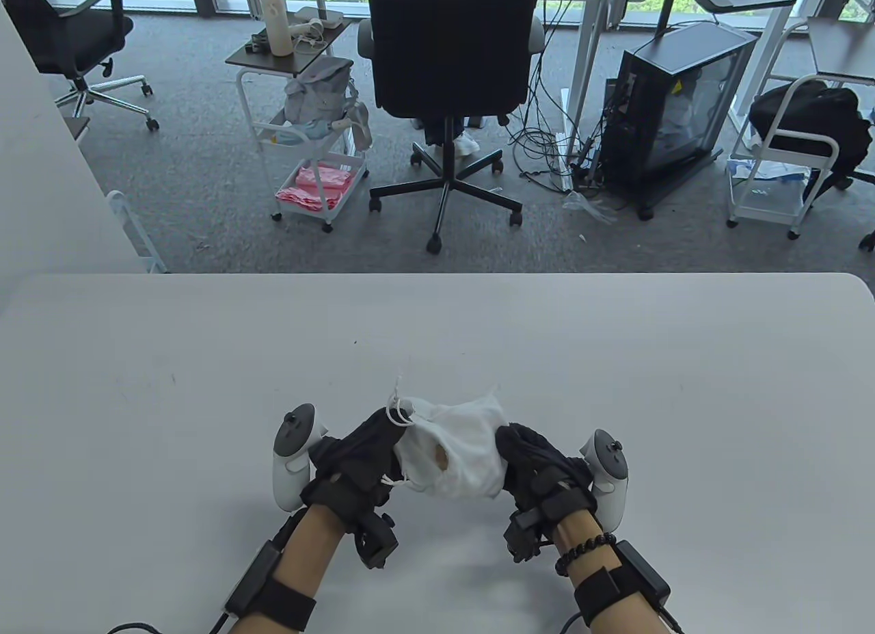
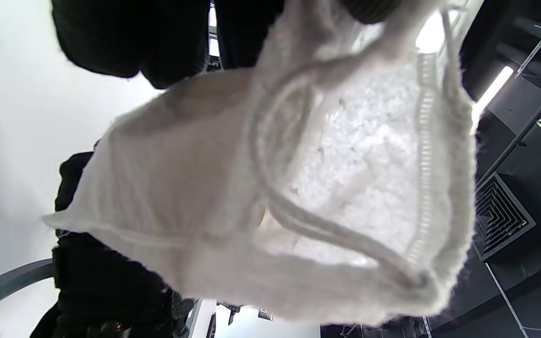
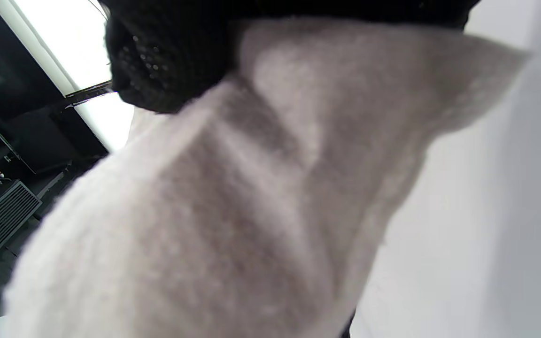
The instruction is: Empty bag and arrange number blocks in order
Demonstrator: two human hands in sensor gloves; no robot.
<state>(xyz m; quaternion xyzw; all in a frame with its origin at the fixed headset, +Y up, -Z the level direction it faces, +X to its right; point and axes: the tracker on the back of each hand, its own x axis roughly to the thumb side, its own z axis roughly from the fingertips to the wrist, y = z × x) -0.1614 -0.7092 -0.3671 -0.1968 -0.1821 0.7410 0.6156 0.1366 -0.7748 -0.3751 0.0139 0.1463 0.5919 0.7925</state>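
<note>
A small white drawstring cloth bag [image 1: 456, 449] is held between both hands just above the white table [image 1: 205, 388] near its front edge. My left hand [image 1: 372, 449] grips the bag's gathered left end, where the drawstring loops stick out. My right hand [image 1: 523, 456] grips its right end. A small gap in the cloth shows something tan inside [image 1: 442, 460]. No number blocks are in plain view. In the left wrist view the bag [image 2: 270, 188] fills the frame with its cord channel showing. In the right wrist view the bag [image 3: 233, 211] covers most of the frame under the gloved fingers [image 3: 167, 61].
Beyond the table's far edge are a black office chair [image 1: 451, 59], a white trolley [image 1: 311, 155] and a black computer case [image 1: 673, 107] on grey carpet.
</note>
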